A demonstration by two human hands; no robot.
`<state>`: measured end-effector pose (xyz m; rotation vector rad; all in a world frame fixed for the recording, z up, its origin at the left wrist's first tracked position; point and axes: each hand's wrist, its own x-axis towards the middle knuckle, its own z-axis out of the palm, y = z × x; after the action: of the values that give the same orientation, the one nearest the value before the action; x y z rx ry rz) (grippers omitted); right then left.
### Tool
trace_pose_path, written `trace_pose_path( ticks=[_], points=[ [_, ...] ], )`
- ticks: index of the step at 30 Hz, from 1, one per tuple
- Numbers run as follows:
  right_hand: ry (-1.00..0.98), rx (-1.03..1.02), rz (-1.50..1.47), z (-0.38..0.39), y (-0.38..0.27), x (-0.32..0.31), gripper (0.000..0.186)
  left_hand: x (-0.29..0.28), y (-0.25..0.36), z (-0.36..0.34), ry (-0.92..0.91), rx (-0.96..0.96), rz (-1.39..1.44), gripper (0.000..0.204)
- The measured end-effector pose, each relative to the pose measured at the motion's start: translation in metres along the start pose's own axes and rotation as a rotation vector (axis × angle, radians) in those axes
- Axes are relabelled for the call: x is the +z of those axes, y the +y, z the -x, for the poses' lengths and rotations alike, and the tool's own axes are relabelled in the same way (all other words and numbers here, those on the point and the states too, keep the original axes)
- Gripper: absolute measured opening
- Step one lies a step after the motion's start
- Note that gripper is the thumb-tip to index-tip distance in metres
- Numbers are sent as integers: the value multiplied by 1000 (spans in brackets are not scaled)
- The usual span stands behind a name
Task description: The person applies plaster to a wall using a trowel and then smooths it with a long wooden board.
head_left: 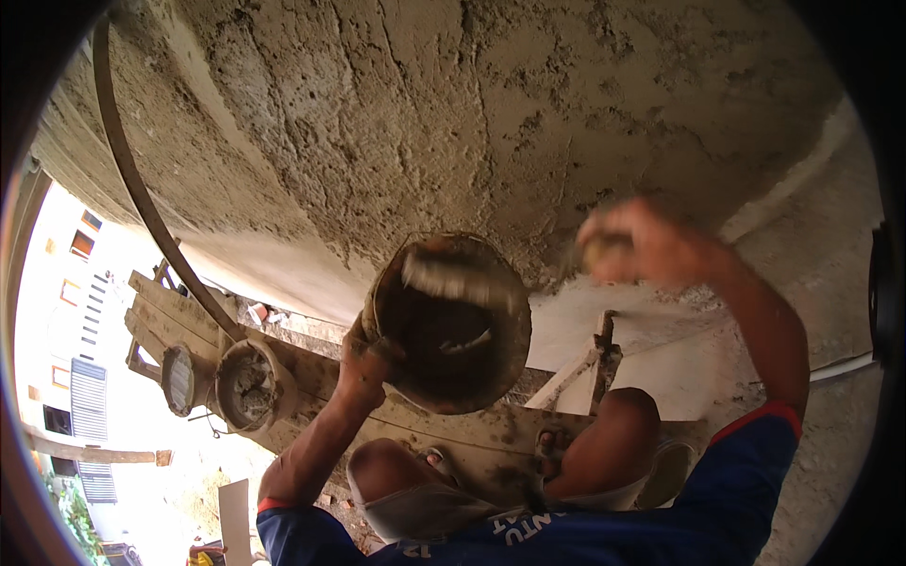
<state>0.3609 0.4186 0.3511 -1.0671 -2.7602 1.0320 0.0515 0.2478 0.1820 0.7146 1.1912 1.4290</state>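
My left hand (368, 363) grips the left rim of a dark round bucket (453, 396), which is tipped so that its mouth faces me. Inside the bucket is dark, with a small pale smear low down. A light streak, blurred by motion, crosses the upper part of its mouth; its kind cannot be made out. My right hand (646, 243) is raised to the right of the bucket, close to the rough wall, and is smeared by motion. Its fingers look curled round something with a yellowish end that is too blurred to name. The wall (396, 123) is covered in coarse wet-looking mortar.
I am squatting on wooden planks (472, 424). To the left on them stand a bucket of grey mortar (253, 385) and a smaller pale container (179, 377). A long curved strip (142, 193) leans there. A timber brace (599, 363) stands right of the bucket. Beyond the planks' left side is a drop.
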Motion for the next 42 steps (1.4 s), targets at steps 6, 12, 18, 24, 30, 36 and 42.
trace_pose_path(
  ticks=[6,12,18,24,30,36,42],
  points=[
    [884,-52,76,54,-23,-64,36,-2,-10,-5,-98,-24,-115,54],
    [272,175,94,53,0,0,34,20,-10,-8,-47,-81,-81,52],
    [91,52,851,30,50,115,29,75,-29,-28,-224,-36,-111,51],
    [-21,-48,749,17,81,136,19,109,-21,-26,-250,2,-337,46],
    [-78,43,195,38,121,181,33,115,-23,-21,-293,52,-483,45],
    [-3,108,-58,42,99,158,42,99,-23,-24,-219,-119,-128,55],
    [100,87,40,70,50,88,39,51,-38,-18,-265,-75,-145,53]
  ],
)
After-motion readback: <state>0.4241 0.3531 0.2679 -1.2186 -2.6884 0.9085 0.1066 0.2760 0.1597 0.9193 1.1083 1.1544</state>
